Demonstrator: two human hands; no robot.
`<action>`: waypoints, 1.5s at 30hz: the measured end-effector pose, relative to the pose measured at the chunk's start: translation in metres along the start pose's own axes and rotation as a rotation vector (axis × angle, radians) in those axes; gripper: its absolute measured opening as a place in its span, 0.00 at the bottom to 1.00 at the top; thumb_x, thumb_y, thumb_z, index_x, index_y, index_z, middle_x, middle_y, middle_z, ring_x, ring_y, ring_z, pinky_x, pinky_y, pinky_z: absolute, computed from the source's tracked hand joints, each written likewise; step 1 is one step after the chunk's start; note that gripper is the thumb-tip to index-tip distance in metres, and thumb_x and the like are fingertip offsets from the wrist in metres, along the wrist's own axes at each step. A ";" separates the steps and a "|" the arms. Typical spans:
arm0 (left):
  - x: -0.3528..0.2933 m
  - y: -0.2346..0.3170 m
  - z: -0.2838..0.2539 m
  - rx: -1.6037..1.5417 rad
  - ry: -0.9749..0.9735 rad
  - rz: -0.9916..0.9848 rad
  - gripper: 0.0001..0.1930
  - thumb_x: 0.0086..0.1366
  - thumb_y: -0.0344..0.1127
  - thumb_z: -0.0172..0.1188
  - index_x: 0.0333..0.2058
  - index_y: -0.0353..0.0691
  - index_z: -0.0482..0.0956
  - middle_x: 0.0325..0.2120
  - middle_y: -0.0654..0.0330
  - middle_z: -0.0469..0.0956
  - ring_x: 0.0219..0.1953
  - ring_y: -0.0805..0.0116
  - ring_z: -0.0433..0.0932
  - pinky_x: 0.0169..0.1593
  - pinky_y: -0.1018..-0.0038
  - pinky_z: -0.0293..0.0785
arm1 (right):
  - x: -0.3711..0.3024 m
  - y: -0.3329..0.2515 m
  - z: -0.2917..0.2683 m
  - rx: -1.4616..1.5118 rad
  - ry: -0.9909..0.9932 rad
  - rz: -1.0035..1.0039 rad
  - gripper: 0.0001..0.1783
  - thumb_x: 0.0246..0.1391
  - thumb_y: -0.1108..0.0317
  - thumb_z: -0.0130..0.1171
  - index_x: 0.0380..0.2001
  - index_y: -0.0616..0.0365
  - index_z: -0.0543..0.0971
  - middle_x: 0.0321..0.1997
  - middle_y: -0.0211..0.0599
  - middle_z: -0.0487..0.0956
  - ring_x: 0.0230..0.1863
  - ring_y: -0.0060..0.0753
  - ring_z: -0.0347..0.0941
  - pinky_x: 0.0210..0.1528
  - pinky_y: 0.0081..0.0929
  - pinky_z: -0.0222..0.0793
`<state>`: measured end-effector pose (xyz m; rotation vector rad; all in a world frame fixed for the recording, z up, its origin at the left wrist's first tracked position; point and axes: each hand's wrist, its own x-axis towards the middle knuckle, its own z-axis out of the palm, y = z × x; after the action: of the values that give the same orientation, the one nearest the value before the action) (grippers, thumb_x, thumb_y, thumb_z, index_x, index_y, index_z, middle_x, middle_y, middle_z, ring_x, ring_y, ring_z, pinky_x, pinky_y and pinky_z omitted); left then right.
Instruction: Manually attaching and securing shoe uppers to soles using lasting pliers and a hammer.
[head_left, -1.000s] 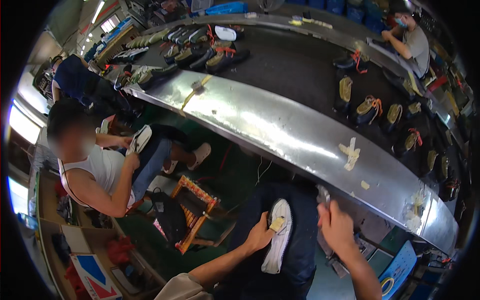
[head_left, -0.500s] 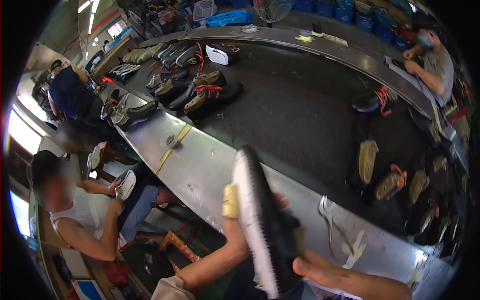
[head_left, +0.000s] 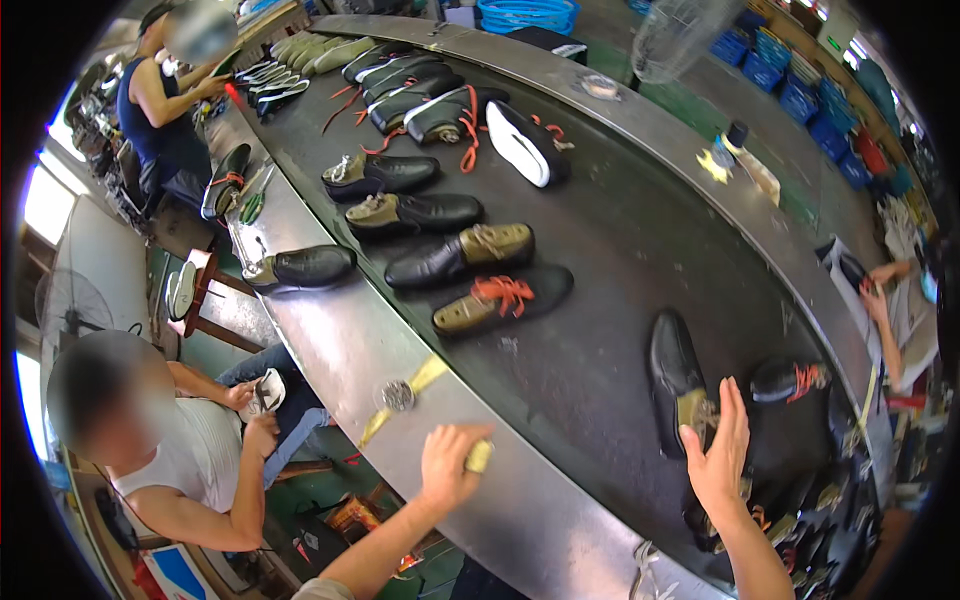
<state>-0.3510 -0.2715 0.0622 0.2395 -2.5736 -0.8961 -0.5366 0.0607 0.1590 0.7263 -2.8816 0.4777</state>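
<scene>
My right hand (head_left: 719,455) is open over the dark conveyor belt (head_left: 590,220), fingers extended. It is next to a black shoe (head_left: 674,365) with an olive shoe last showing at its opening; fingertips and shoe overlap in view, so I cannot tell whether they touch. Above the metal edge (head_left: 520,500) my left hand (head_left: 450,465) hovers with loosely bent fingers, holding no shoe. A yellow wrap (head_left: 480,457) covers one of its digits. Toward the left on the belt lies a black shoe with orange laces (head_left: 505,300).
More shoes line the belt's far left, among them a white-soled shoe (head_left: 520,145). Several lie at the lower right. A round metal piece (head_left: 396,395) and green-handled scissors (head_left: 254,205) rest on the metal edge. A seated person (head_left: 190,450) works at my left.
The black shoe that both hands held, with its pale sole showing, now lies on the belt. My right hand has let go and moved up. The view has shifted.
</scene>
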 end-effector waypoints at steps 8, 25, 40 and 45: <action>0.155 -0.012 -0.043 -0.316 0.012 -0.028 0.20 0.60 0.23 0.61 0.52 0.42 0.81 0.41 0.54 0.83 0.45 0.51 0.81 0.48 0.63 0.78 | 0.267 -0.062 0.138 0.413 -0.277 0.127 0.48 0.57 0.42 0.68 0.68 0.68 0.65 0.70 0.58 0.66 0.72 0.55 0.62 0.72 0.43 0.60; 0.547 -0.308 -0.040 -0.019 0.192 -0.668 0.52 0.59 0.37 0.69 0.74 0.33 0.45 0.56 0.36 0.74 0.55 0.53 0.76 0.58 0.65 0.73 | 0.395 -0.122 0.272 0.590 0.300 0.068 0.47 0.46 0.52 0.74 0.69 0.46 0.66 0.62 0.39 0.72 0.64 0.50 0.66 0.65 0.50 0.61; 0.485 -0.097 0.124 -0.037 0.287 -0.637 0.32 0.61 0.42 0.71 0.62 0.60 0.67 0.53 0.47 0.69 0.54 0.42 0.76 0.59 0.57 0.72 | 0.119 -0.016 0.012 1.504 -0.331 1.104 0.46 0.52 0.47 0.72 0.66 0.61 0.65 0.62 0.44 0.75 0.58 0.42 0.75 0.55 0.47 0.74; 0.476 -0.059 0.149 -0.094 0.269 -0.619 0.33 0.60 0.42 0.72 0.62 0.55 0.68 0.53 0.46 0.68 0.56 0.43 0.74 0.59 0.56 0.72 | -0.164 0.037 -0.047 1.084 -0.289 1.189 0.32 0.64 0.59 0.65 0.62 0.71 0.70 0.61 0.51 0.74 0.60 0.50 0.71 0.66 0.42 0.66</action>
<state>-0.8432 -0.3715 0.0697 1.0899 -2.2171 -1.0931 -0.4084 0.1799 0.1602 -1.1176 -2.7522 2.2166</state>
